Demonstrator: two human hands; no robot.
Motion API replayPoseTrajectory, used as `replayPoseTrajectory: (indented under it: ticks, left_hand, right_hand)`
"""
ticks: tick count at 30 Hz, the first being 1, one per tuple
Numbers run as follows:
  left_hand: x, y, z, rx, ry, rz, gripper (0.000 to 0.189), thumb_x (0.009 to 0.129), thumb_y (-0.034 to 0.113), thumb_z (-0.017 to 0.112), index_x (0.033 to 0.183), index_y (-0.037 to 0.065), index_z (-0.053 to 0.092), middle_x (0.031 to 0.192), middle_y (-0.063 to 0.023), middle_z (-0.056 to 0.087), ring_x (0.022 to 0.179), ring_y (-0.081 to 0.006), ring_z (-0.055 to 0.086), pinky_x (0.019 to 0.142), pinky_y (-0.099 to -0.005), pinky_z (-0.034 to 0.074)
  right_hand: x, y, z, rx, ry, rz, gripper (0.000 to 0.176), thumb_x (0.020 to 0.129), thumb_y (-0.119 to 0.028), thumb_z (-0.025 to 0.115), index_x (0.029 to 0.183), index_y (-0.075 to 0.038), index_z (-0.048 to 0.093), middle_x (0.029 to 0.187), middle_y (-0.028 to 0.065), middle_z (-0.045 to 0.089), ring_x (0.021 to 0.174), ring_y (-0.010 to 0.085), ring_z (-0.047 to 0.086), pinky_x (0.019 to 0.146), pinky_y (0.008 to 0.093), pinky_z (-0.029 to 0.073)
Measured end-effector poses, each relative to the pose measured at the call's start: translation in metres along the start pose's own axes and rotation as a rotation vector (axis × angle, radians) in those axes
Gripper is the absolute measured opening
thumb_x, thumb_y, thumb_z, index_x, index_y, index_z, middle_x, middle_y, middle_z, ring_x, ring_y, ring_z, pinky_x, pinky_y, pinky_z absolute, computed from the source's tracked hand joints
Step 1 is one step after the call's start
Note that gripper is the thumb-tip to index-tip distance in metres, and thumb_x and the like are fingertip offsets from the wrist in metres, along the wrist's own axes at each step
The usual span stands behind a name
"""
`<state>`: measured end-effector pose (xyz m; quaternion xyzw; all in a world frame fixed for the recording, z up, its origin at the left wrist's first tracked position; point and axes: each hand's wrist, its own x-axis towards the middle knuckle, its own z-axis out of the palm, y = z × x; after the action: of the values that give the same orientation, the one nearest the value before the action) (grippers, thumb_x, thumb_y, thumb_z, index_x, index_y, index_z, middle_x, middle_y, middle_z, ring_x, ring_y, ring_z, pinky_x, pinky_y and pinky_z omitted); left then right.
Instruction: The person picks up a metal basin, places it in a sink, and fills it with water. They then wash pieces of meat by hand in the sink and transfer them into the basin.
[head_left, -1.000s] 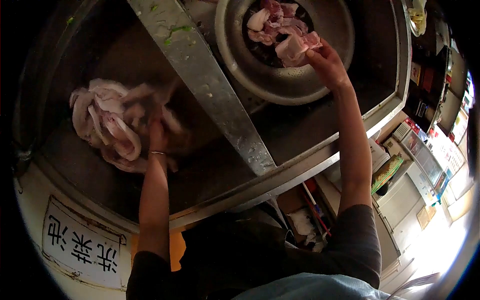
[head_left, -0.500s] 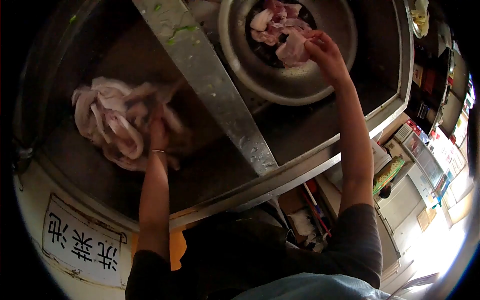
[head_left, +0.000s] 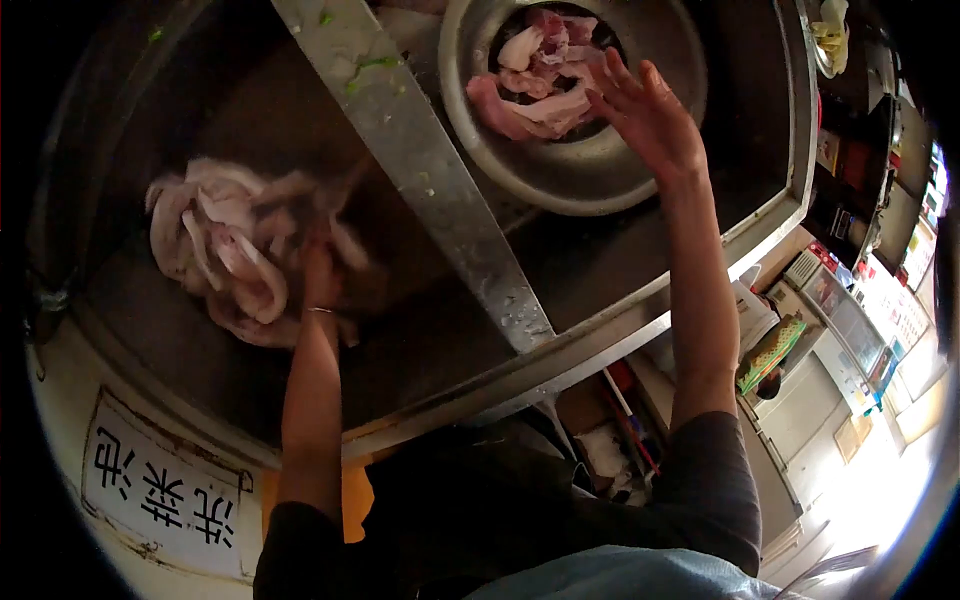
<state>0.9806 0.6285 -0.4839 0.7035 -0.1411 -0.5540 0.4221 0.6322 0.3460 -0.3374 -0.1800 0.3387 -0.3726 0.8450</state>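
Pale pieces of raw meat (head_left: 235, 240) lie heaped in murky water in the left sink basin. My left hand (head_left: 318, 275) is under the water at the right side of this heap; its fingers are blurred and hidden there. Over the right basin, my right hand (head_left: 650, 115) has its fingers spread and holds nothing. It is above the right side of a round metal bowl (head_left: 600, 185). Several pink and white strips of meat (head_left: 545, 115) lie in the bowl, close to the fingertips.
A wet metal divider (head_left: 430, 190) with green leaf scraps (head_left: 372, 68) separates the two basins. The sink's front rim (head_left: 590, 335) runs between me and the basins. A sign (head_left: 165, 490) is on the sink's outside at lower left. Shelves and boxes stand at right.
My right hand has let go of a piece of meat, which now lies in the bowl, and its fingers have spread. My left hand stays in the water by the heap.
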Motion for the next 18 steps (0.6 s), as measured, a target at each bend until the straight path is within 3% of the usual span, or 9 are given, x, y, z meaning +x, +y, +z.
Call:
replayPoseTrajectory:
  ticks: [2, 3, 6, 7, 9, 12, 14, 17, 18]
  left_hand:
    - [-0.002, 0.023, 0.016, -0.484, 0.080, -0.241, 0.026, 0.083, 0.021, 0.049, 0.104, 0.006, 0.050, 0.096, -0.0027, 0.053, 0.088, -0.0134, 0.048, 0.079, -0.0274, 0.039]
    - [-0.003, 0.025, 0.017, -0.487, 0.077, -0.238, 0.026, 0.083, 0.021, 0.049, 0.104, 0.006, 0.050, 0.096, -0.0027, 0.053, 0.088, -0.0134, 0.048, 0.079, -0.0274, 0.039]
    - [-0.006, 0.020, 0.012, -0.525, 0.084, -0.300, 0.028, 0.083, 0.022, 0.049, 0.107, 0.006, 0.049, 0.100, -0.0035, 0.052, 0.091, -0.0140, 0.048, 0.081, -0.0280, 0.038]
    - [-0.006, 0.013, 0.010, -0.263, 0.036, -0.120, 0.029, 0.083, 0.022, 0.049, 0.108, 0.006, 0.048, 0.102, -0.0036, 0.051, 0.093, -0.0144, 0.048, 0.082, -0.0285, 0.038]
    - [-0.010, 0.008, 0.002, -0.004, -0.010, 0.063, 0.030, 0.084, 0.022, 0.048, 0.108, 0.006, 0.048, 0.104, -0.0038, 0.051, 0.095, -0.0147, 0.047, 0.083, -0.0290, 0.037]
    - [-0.022, 0.035, 0.005, -0.225, -0.087, -0.007, 0.034, 0.083, 0.023, 0.049, 0.112, 0.005, 0.046, 0.108, -0.0041, 0.050, 0.098, -0.0158, 0.046, 0.084, -0.0297, 0.037]
    - [-0.014, 0.018, -0.005, -0.614, 0.017, -0.359, 0.035, 0.083, 0.023, 0.049, 0.111, 0.003, 0.047, 0.107, -0.0048, 0.050, 0.097, -0.0163, 0.047, 0.085, -0.0296, 0.037]
    - [-0.009, -0.011, -0.023, -0.481, 0.059, -0.246, 0.035, 0.083, 0.025, 0.049, 0.111, 0.003, 0.046, 0.107, -0.0047, 0.050, 0.097, -0.0167, 0.047, 0.084, -0.0293, 0.038]
    - [-0.015, 0.004, -0.019, -0.476, 0.057, -0.247, 0.035, 0.083, 0.025, 0.049, 0.111, 0.003, 0.046, 0.107, -0.0047, 0.050, 0.097, -0.0167, 0.047, 0.084, -0.0293, 0.038]
  right_hand:
    - [0.000, 0.000, 0.020, 0.037, 0.034, 0.001, 0.018, 0.082, -0.022, 0.051, 0.094, -0.010, 0.055, 0.121, 0.0107, 0.040, 0.118, 0.0277, 0.031, 0.099, 0.0420, 0.023]
    - [0.000, 0.000, 0.029, 0.078, 0.068, 0.007, 0.016, 0.081, -0.023, 0.051, 0.088, -0.011, 0.058, 0.121, 0.0110, 0.039, 0.120, 0.0295, 0.027, 0.100, 0.0437, 0.020]
    - [0.000, 0.003, 0.045, 0.193, 0.051, 0.024, 0.017, 0.083, -0.022, 0.048, 0.089, -0.009, 0.056, 0.121, 0.0126, 0.039, 0.121, 0.0310, 0.024, 0.101, 0.0440, 0.019]
    - [-0.001, 0.004, 0.052, 0.190, 0.049, 0.023, 0.017, 0.083, -0.022, 0.048, 0.089, -0.009, 0.056, 0.121, 0.0126, 0.039, 0.121, 0.0310, 0.024, 0.101, 0.0440, 0.019]
    - [-0.004, 0.009, 0.065, 0.215, -0.043, 0.005, 0.017, 0.085, -0.021, 0.044, 0.088, -0.007, 0.055, 0.120, 0.0140, 0.039, 0.121, 0.0314, 0.024, 0.101, 0.0441, 0.018]
    - [-0.006, 0.016, 0.084, 0.316, 0.049, 0.034, 0.018, 0.085, -0.021, 0.043, 0.086, -0.006, 0.053, 0.119, 0.0152, 0.040, 0.121, 0.0314, 0.023, 0.102, 0.0440, 0.017]
    - [-0.011, 0.022, 0.095, 0.315, 0.040, 0.028, 0.019, 0.085, -0.023, 0.043, 0.085, -0.006, 0.053, 0.119, 0.0154, 0.040, 0.121, 0.0313, 0.023, 0.101, 0.0444, 0.018]
    - [-0.028, 0.039, 0.128, 0.279, -0.025, 0.019, 0.021, 0.085, -0.025, 0.044, 0.083, -0.006, 0.053, 0.118, 0.0158, 0.041, 0.120, 0.0303, 0.026, 0.100, 0.0441, 0.021]
    - [-0.036, 0.049, 0.141, 0.242, -0.076, 0.017, 0.023, 0.085, -0.026, 0.044, 0.082, -0.005, 0.053, 0.117, 0.0160, 0.041, 0.119, 0.0292, 0.028, 0.099, 0.0435, 0.024]
